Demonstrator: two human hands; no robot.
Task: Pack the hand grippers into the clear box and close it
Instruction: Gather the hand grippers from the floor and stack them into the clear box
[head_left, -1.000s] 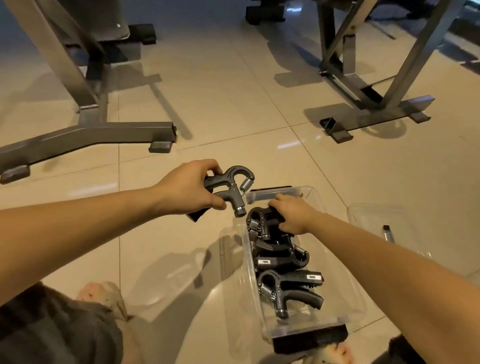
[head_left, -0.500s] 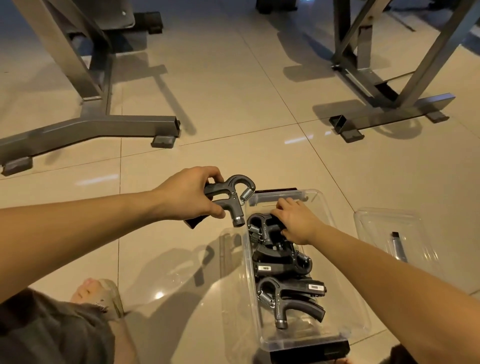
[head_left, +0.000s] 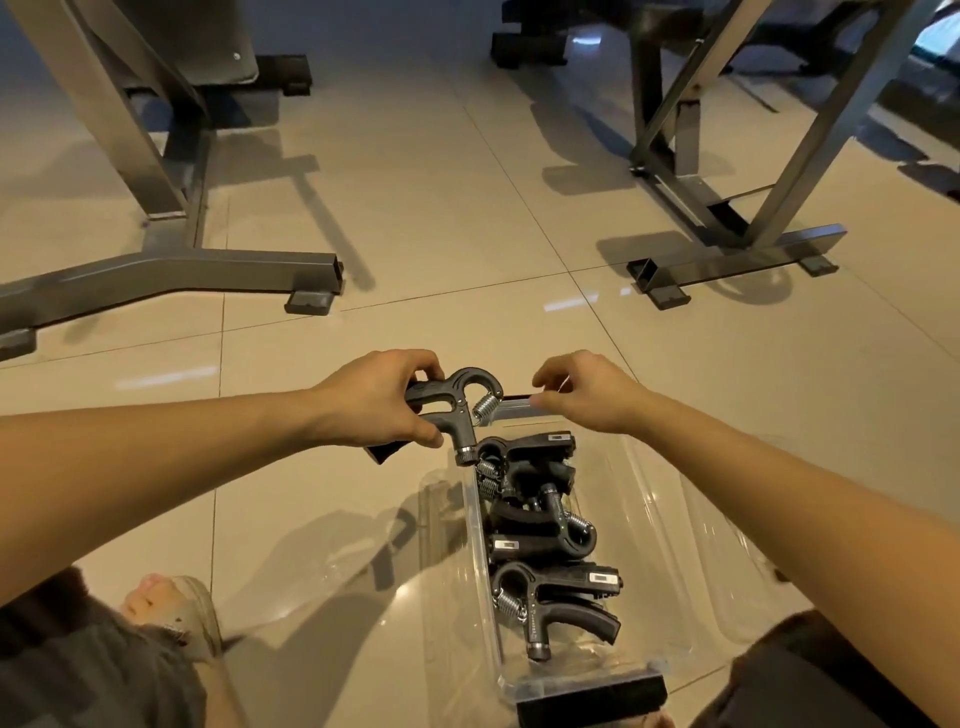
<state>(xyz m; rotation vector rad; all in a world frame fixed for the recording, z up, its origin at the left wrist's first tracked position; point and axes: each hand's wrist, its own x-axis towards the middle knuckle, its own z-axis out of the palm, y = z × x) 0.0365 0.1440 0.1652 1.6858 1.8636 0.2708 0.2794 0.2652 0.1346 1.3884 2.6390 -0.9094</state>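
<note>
Right hand (head_left: 587, 397) shifted to pinch box (head_left: 649, 545) rim, beside hand gripper (head_left: 457, 410)

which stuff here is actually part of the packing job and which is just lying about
Part of the job: hand gripper in the left hand; packed grippers; clear box; right hand at its far rim.
Just lying about: left metal frame; right metal frame; sandal.

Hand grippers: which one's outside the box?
The hand gripper that the left hand grips, at the box's far left corner; the others lie inside.
</note>
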